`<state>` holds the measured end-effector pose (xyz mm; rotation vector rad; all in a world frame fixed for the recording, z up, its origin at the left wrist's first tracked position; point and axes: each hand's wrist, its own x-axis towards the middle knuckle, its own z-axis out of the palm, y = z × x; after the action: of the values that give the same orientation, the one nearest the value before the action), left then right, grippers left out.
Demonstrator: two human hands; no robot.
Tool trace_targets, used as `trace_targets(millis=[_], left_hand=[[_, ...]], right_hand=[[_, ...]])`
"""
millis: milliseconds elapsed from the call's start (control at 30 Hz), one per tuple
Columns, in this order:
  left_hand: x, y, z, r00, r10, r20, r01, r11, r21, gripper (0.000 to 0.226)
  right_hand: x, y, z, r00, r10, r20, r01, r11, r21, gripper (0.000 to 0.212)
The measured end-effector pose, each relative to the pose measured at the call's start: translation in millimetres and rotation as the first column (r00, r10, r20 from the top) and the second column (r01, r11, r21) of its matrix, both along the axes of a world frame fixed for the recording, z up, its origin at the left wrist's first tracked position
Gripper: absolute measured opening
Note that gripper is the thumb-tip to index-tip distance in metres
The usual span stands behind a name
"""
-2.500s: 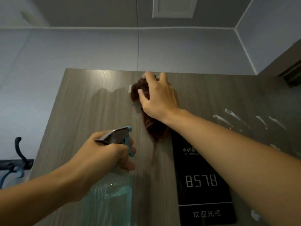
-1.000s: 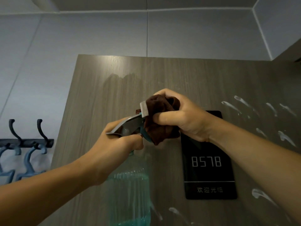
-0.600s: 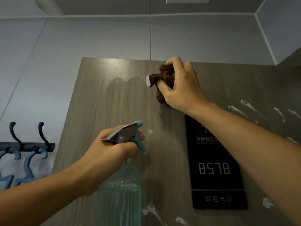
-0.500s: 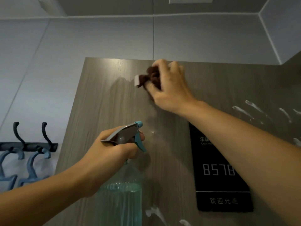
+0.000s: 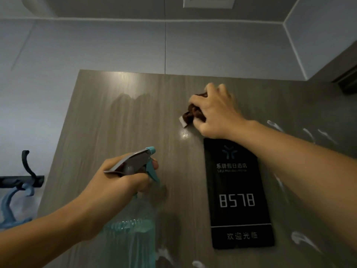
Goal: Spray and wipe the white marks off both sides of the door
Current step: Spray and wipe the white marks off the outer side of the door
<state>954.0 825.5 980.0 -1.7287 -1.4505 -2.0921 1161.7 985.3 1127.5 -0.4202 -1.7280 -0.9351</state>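
Note:
A grey wood-grain door (image 5: 119, 120) fills the middle of the view. My right hand (image 5: 216, 113) presses a bunched brown cloth (image 5: 194, 114) against its upper part, just above a black number plaque (image 5: 239, 192) reading 8578. My left hand (image 5: 119, 182) grips a clear teal spray bottle (image 5: 129, 238) by its grey trigger head (image 5: 133, 160), the nozzle aimed at the door. White marks (image 5: 274, 125) streak the door at the right, more white marks (image 5: 301, 240) sit lower right, and others (image 5: 164, 254) lie near the bottom. A damp patch (image 5: 133, 101) shines at the upper left.
A black hook rail (image 5: 21, 180) with blue hangers (image 5: 11, 206) hangs on the pale wall at the left. Above the door's top edge are grey wall panels and a ceiling vent (image 5: 208, 1). A dark door frame (image 5: 345, 80) shows at the right.
My right hand has slid the cloth rightward and down from the door's top edge to just above the plaque. The bottle hand has stayed nearly still. The view has shifted slightly.

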Motion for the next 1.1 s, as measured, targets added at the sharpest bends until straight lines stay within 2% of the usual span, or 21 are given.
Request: trace_targets(millis=[167,267,333,400,467,533,567,667,733,800,900,967,1033,1100], left_hand=[[11.4,14.1,13.1,0.997,-0.008,0.074,0.011,0.999,-0.047,0.046],[21.2,23.2,22.1,0.991,-0.029,0.129,0.044,0.992,-0.121,0.054],[25.8,27.1,21.5,0.98,-0.084,0.179,0.111,0.983,-0.145,0.058],[11.8,41.4,17.1,0.955,-0.126,0.27,0.14,0.99,-0.034,0.054],[-2.7,54.6,17.1,0.927,-0.178,0.33,0.188,0.982,0.0,0.055],[9.6,46.9,16.3,0.949,-0.153,0.276,0.159,0.987,0.0,0.052],[23.9,42.6,18.1,0.964,-0.087,0.25,0.09,0.996,-0.001,0.051],[42.2,43.5,18.4,0.975,-0.064,0.211,0.088,0.991,-0.105,0.053],[50.4,45.2,15.0,0.984,-0.086,0.156,0.101,0.99,-0.095,0.055],[56.6,51.8,17.1,0.984,-0.057,0.168,0.073,0.993,-0.093,0.055],[80.6,68.4,26.9,0.976,-0.086,0.2,0.12,0.979,-0.164,0.052],[95.5,82.0,32.9,0.974,-0.098,0.204,0.143,0.966,-0.217,0.044],[109.9,100.0,37.5,0.984,-0.113,0.135,0.142,0.961,-0.236,0.03],[115.2,125.1,40.2,0.985,-0.166,0.055,0.175,0.932,-0.319,0.035]], right_hand=[[63.0,38.6,18.9,0.988,-0.089,-0.124,0.064,0.979,-0.193,0.037],[61.6,31.0,19.5,0.993,-0.023,-0.112,-0.006,0.968,-0.251,0.035],[42.6,11.7,13.2,0.994,0.102,-0.041,-0.108,0.968,-0.226,0.037],[18.0,-7.1,-1.1,0.976,0.199,0.092,-0.181,0.968,-0.172,0.037],[2.1,-16.5,-16.7,0.971,0.13,0.2,-0.118,0.99,-0.075,0.04],[5.3,-11.3,-23.6,0.974,0.042,0.222,-0.041,0.999,-0.01,0.043],[13.6,-5.4,-23.5,0.976,0.026,0.217,-0.024,1.0,-0.014,0.044],[50.7,20.9,-22.3,0.983,0.002,0.184,0.011,0.997,-0.073,0.042],[82.0,42.2,-23.8,0.989,-0.018,0.148,0.036,0.992,-0.12,0.037],[112.5,59.9,-27.6,0.991,-0.065,0.113,0.085,0.98,-0.181,0.034],[143.8,74.3,-31.6,0.99,-0.104,0.097,0.127,0.956,-0.264,0.033],[156.1,78.6,-33.7,0.999,0.001,0.04,0.011,0.954,-0.298,0.035],[167.2,80.2,-34.8,0.981,0.161,-0.105,-0.185,0.939,-0.29,0.047],[179.3,81.7,-34.7,0.93,0.273,-0.246,-0.336,0.903,-0.268,0.057]])
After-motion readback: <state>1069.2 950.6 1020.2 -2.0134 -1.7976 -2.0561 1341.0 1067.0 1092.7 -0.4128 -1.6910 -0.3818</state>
